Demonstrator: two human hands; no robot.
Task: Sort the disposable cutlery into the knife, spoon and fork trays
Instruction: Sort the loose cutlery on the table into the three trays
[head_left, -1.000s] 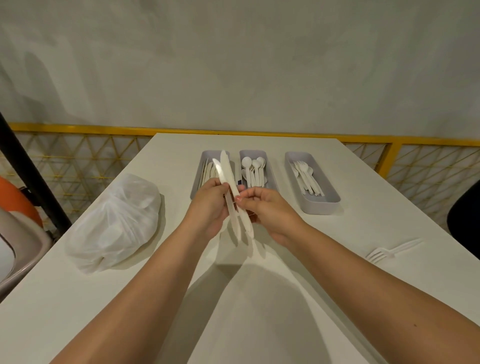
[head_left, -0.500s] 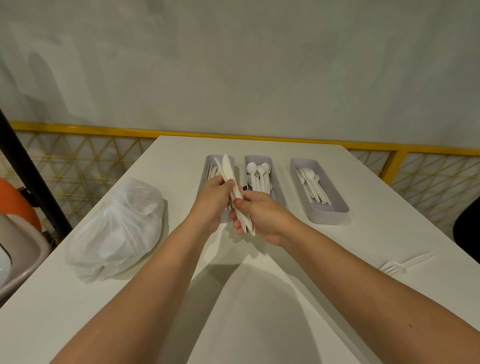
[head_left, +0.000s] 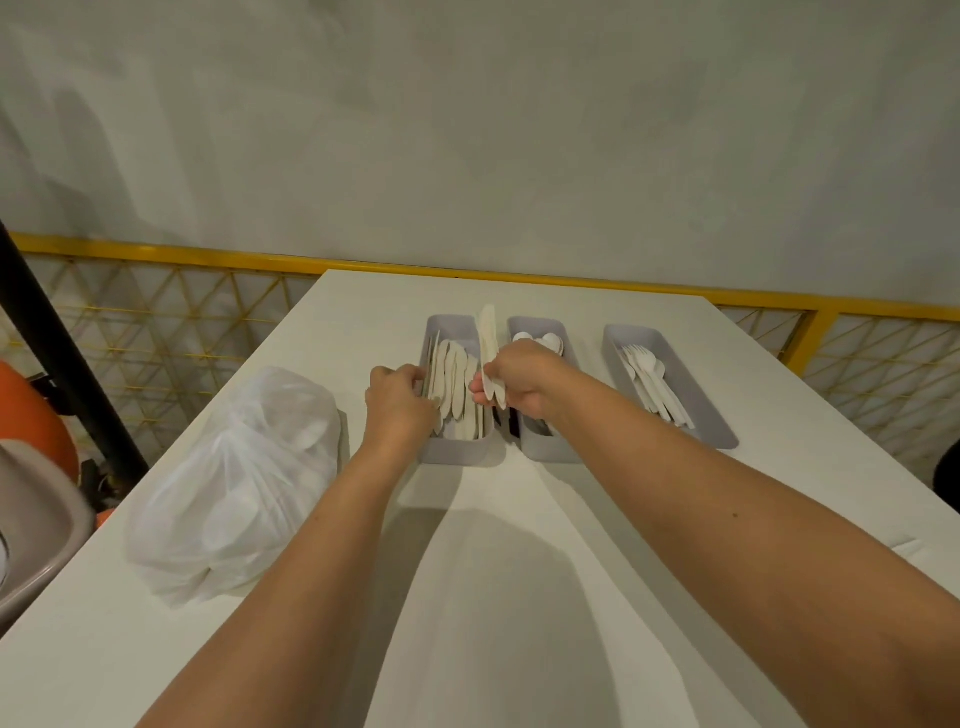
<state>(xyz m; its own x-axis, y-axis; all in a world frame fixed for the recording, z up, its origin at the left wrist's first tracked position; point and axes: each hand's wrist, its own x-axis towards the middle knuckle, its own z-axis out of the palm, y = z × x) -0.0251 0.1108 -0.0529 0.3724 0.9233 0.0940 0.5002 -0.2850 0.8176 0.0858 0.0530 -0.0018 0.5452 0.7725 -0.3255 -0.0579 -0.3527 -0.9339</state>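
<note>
The knife tray (head_left: 457, 453) is holding flat white knives (head_left: 457, 379); just right of it the spoon tray (head_left: 550, 451) is showing spoons (head_left: 546, 340), and farther right the fork tray (head_left: 723, 432) is carrying forks (head_left: 653, 384). My left hand (head_left: 397, 401) is gripping the knife tray's left wall. My right hand (head_left: 525, 379) is pinching one plain white knife (head_left: 488, 336), blade pointing away, above the knife tray's right rim.

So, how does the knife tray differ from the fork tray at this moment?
The knife tray is leftmost, close beside the spoon tray; the fork tray stands apart on the right.
The left hand is at the knife tray's left wall and the right hand holds a knife over its right wall; no hand is near the fork tray.
Both are grey, oblong and partly filled.
</note>
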